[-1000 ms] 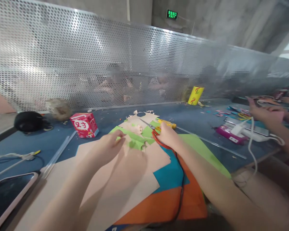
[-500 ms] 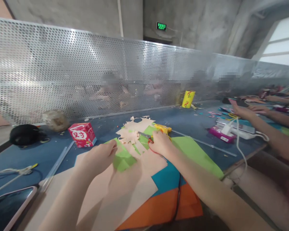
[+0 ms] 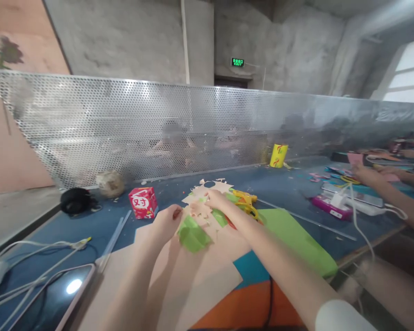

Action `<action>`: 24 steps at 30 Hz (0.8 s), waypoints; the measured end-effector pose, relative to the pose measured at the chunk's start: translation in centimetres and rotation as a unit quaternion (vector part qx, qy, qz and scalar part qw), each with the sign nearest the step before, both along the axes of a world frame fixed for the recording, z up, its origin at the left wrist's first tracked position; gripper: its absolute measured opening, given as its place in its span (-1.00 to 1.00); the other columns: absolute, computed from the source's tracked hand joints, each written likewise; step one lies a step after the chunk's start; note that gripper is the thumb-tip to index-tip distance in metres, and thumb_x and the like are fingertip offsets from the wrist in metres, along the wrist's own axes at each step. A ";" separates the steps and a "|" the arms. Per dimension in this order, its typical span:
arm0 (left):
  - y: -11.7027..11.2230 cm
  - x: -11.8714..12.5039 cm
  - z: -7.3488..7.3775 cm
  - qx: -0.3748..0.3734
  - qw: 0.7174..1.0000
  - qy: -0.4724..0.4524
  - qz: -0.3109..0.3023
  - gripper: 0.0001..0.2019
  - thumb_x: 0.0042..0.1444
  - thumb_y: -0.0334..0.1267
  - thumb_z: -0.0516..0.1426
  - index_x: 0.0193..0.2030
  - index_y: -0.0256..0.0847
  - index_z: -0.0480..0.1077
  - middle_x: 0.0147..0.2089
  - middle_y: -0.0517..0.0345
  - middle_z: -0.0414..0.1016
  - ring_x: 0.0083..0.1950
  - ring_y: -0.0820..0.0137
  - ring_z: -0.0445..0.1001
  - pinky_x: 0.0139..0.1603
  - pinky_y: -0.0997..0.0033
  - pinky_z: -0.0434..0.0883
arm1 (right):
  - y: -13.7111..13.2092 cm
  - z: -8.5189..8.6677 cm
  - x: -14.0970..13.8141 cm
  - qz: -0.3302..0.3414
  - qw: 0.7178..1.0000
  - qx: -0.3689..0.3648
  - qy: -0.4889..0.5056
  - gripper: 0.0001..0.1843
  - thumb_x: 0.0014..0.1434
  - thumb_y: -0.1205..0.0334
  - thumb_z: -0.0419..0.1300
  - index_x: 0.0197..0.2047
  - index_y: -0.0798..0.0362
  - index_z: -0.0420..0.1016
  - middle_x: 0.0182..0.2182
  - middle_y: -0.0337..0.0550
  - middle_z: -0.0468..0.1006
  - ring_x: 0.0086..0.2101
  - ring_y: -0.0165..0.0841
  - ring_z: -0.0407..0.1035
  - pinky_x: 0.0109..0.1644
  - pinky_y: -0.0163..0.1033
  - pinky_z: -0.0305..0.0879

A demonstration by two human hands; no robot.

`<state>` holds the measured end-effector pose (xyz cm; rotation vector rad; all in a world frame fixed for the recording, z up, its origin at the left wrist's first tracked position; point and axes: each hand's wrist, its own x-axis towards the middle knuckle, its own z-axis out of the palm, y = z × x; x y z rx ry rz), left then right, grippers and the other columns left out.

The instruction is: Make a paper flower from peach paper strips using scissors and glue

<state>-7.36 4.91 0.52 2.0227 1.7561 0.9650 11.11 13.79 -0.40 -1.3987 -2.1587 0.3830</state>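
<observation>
My left hand (image 3: pixel 167 221) pinches a folded green paper piece (image 3: pixel 193 235) over a large beige sheet (image 3: pixel 200 280). My right hand (image 3: pixel 216 200) reaches forward, its fingers bent down onto a heap of beige cut-out scraps (image 3: pixel 207 189); what they grip is hidden. A red scissors handle (image 3: pixel 230 224) shows just under my right wrist. A yellow glue gun (image 3: pixel 245 202) lies right beside that hand.
A red carton (image 3: pixel 143 202), a black object (image 3: pixel 76 201) and a phone (image 3: pixel 60 294) lie to the left. Green (image 3: pixel 296 239), teal (image 3: pixel 251 271) and orange (image 3: pixel 255 308) sheets lie on the right. A perforated metal screen (image 3: pixel 124 124) backs the table. A co-worker's arm (image 3: pixel 382 186) works at far right.
My view has tilted up and pulled back. My right hand moved forward from the green paper onto the beige scraps, and the scissors now show under my wrist. My left hand keeps hold of the green piece.
</observation>
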 end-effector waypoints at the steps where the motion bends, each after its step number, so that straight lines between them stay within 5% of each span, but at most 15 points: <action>1: 0.1 0.0 0.0 0.006 1.000 -0.014 0.006 -0.87 -0.09 -0.22 0.02 -0.46 -0.14 0.37 -0.42 0.07 0.50 -0.33 0.22 0.44 -0.31 0.33 0.29 | 0.0 -0.1 0.1 0.009 1.000 -0.015 0.008 -0.70 0.19 0.18 0.05 -0.02 0.09 0.31 -0.07 -0.08 0.36 -0.16 -0.30 0.33 -0.13 -0.10 0.32; 5: 0.2 0.1 0.1 0.018 0.995 -0.093 0.019 -0.89 -0.12 -0.20 0.07 -0.49 -0.15 0.35 -0.47 0.10 0.47 -0.36 0.24 0.43 -0.31 0.31 0.30 | -0.2 0.7 0.4 0.036 0.997 -0.049 0.047 -0.69 0.19 0.18 0.06 -0.03 0.11 0.31 -0.09 -0.08 0.37 -0.18 -0.30 0.34 -0.16 -0.10 0.33; 8: 0.2 0.0 0.3 0.011 0.984 -0.176 -0.003 -0.79 -0.12 -0.10 0.11 -0.42 -0.20 0.38 -0.43 0.07 0.50 -0.36 0.27 0.46 -0.31 0.33 0.34 | -0.6 2.3 0.5 0.032 0.993 0.010 0.114 -0.74 0.17 0.24 0.08 -0.08 0.16 0.32 -0.19 -0.10 0.41 -0.24 -0.35 0.35 -0.18 -0.14 0.33; 13: -0.4 -0.4 1.1 0.037 0.951 -0.301 -0.066 -0.70 -0.14 -0.01 0.16 -0.39 -0.22 0.43 0.11 -0.05 0.34 0.03 0.25 0.38 -0.05 0.33 0.33 | -2.8 5.1 0.7 0.040 0.956 0.174 0.233 -0.78 0.15 0.30 -0.01 -0.10 0.07 0.26 -0.22 -0.12 0.36 -0.17 -0.41 0.29 -0.10 -0.27 0.26; 16: -1.2 -0.2 1.8 0.048 0.933 -0.331 -0.130 -0.78 -0.19 -0.08 0.23 -0.44 -0.18 0.48 0.22 0.01 0.20 0.18 0.22 0.23 0.06 0.32 0.27 | -4.3 5.9 0.8 0.050 0.936 0.229 0.264 -0.83 0.15 0.28 -0.01 -0.15 0.04 0.23 -0.23 -0.11 0.34 -0.18 -0.40 0.28 -0.08 -0.28 0.25; 21: -2.4 0.8 2.7 0.058 0.939 -0.293 -0.168 -0.88 -0.19 -0.19 0.26 -0.46 -0.13 0.54 -0.19 -0.01 0.53 0.20 0.20 0.16 0.22 0.20 0.05 | -6.0 6.4 -0.2 0.098 0.917 0.269 0.276 -0.87 0.12 0.29 0.04 -0.21 0.01 0.24 -0.30 -0.16 0.34 -0.22 -0.39 0.31 -0.05 -0.25 0.24; 24: -2.5 1.2 2.9 0.070 0.930 -0.336 -0.131 -0.86 -0.25 -0.17 0.28 -0.50 -0.16 0.53 -0.31 0.03 0.55 0.03 0.19 0.35 0.11 0.20 0.20 | -6.3 6.5 -1.3 0.105 0.899 0.242 0.350 -0.84 0.09 0.27 0.06 -0.21 0.00 0.19 -0.32 -0.18 0.34 -0.25 -0.41 0.32 -0.09 -0.27 0.27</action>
